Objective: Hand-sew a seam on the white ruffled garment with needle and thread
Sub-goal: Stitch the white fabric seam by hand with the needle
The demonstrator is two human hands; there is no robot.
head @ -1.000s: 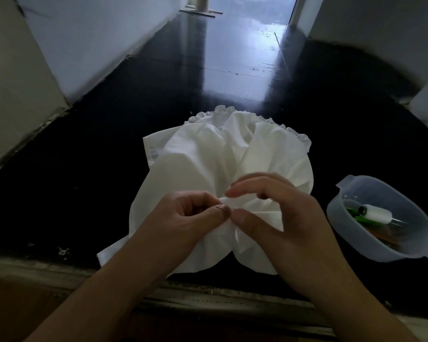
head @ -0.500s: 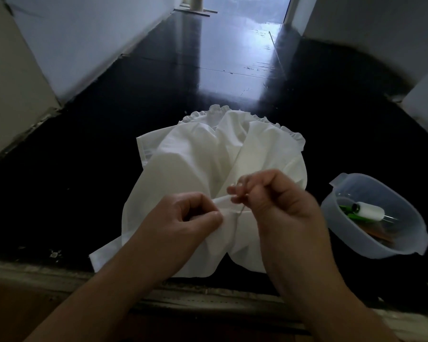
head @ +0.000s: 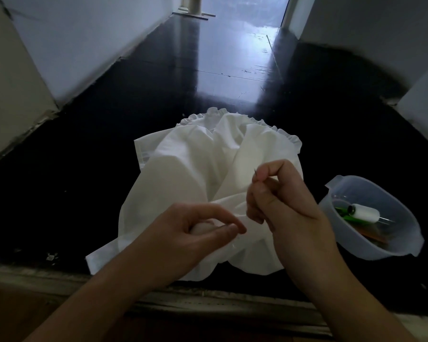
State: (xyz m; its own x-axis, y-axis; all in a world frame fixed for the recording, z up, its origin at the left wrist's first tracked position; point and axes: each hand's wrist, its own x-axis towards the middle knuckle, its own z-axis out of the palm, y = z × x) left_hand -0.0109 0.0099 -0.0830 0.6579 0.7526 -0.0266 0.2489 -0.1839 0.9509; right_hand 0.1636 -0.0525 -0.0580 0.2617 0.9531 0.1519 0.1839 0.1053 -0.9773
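Your right hand [head: 286, 201] has risen from the fold, thumb and forefinger pinching the thin steel needle [head: 255, 174], so a stitch looks freshly drawn through. Below-left, your left hand [head: 195, 233] grips the white ruffled cotton garment [head: 188, 174]. Right of both sits a translucent plastic tub [head: 403, 240] holding a white thread spool [head: 363, 213].

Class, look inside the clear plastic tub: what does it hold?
The tub holds a white thread spool lying over green items; what lies beneath is covered and blurred.
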